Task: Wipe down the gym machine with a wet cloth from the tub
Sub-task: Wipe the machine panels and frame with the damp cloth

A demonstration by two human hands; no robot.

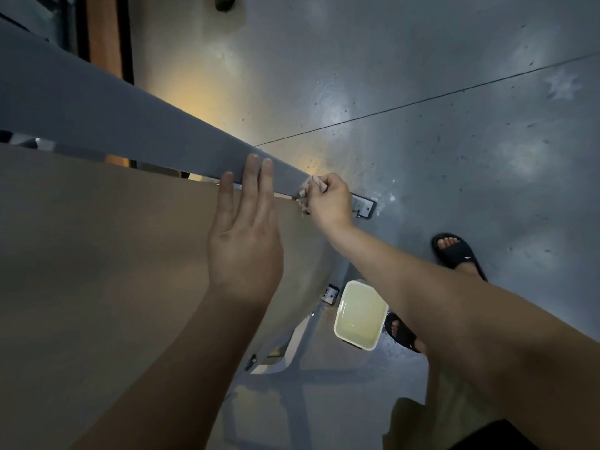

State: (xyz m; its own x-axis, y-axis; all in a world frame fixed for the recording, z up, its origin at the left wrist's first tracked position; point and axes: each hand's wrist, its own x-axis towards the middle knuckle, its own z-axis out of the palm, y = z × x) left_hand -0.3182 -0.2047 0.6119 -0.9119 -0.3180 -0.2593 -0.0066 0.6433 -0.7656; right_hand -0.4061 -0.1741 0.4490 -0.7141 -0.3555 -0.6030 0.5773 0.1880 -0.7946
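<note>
— At the slanted grey metal bar (130, 125), where's the small pale cloth (306, 187)?
— Bunched, soft and limp, in my right hand (328, 200), grip clamped round it; left hand (243, 245) flat, grip apart.

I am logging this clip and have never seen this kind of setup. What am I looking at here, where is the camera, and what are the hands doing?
There is no robot here. There is one picture, taken by a camera worn on a person's head and looking steeply down, so both bare arms reach into view from below. The left hand lies flat and open on the gym machine's tan panel, its fingertips on the grey beam. The right hand grips a crumpled cloth against the beam's lower end. Down on the floor stands a pale tub holding yellowish liquid, next to the person's feet in black sandals.
</note>
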